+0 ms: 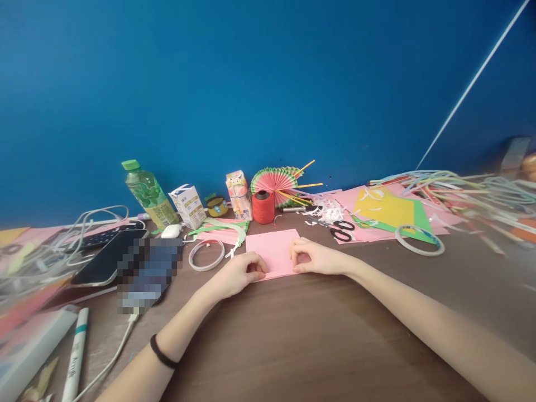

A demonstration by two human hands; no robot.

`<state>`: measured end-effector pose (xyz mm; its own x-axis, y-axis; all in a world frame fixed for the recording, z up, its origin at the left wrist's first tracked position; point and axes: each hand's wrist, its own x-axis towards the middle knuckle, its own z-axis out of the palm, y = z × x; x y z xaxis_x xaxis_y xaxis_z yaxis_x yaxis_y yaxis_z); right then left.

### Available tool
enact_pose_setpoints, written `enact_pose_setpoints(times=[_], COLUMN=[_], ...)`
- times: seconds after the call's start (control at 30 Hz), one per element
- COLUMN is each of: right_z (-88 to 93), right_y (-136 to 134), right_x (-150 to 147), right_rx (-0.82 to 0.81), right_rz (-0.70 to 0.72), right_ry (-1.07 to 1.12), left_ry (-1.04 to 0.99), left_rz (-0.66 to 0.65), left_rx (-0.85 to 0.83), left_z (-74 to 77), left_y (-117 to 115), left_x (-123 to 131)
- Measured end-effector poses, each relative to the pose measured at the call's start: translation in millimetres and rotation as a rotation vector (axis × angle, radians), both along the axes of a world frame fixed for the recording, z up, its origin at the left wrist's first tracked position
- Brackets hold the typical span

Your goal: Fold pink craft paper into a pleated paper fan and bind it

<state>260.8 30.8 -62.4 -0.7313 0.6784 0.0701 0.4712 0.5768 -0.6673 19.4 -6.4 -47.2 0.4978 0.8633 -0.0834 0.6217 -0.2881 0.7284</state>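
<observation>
A sheet of pink paper (pixel 272 251) lies on the brown table between my hands, with a narrow fold along its near edge. My left hand (pixel 244 272) pinches the near left corner, thumb and fingers closed on the paper. At the near right corner my right hand (pixel 316 258) grips the same edge between thumb and curled fingers. Just beyond the sheet stands a red spool of thread (pixel 263 209). Black-handled scissors (pixel 342 230) rest to the right of it, and a roll of tape (pixel 206 255) lies left of my left hand.
Along the blue wall stand a green bottle (pixel 151 195), a small carton (pixel 188 206) and a folded paper fan (pixel 274 185). Coloured paper (pixel 383 207) and another tape roll (pixel 419 240) lie right. Phones, cables and a marker (pixel 77 357) crowd the left.
</observation>
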Motion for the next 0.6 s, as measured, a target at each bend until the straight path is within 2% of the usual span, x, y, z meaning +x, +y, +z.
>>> enact_pose_setpoints(times=[0.33, 0.6], right_z=[6.3, 8.1], right_y=[-3.0, -7.3], right_x=[1.3, 0.1], right_rx=[0.004, -0.001], right_rz=[0.034, 0.06], right_ry=[-0.057, -0.061], left_ry=[0.036, 0.05], left_rz=[-0.021, -0.11], left_rx=[-0.004, 0.077], left_z=[3.9, 2.6], left_y=[-2.7, -2.6], left_x=[4.6, 4.7])
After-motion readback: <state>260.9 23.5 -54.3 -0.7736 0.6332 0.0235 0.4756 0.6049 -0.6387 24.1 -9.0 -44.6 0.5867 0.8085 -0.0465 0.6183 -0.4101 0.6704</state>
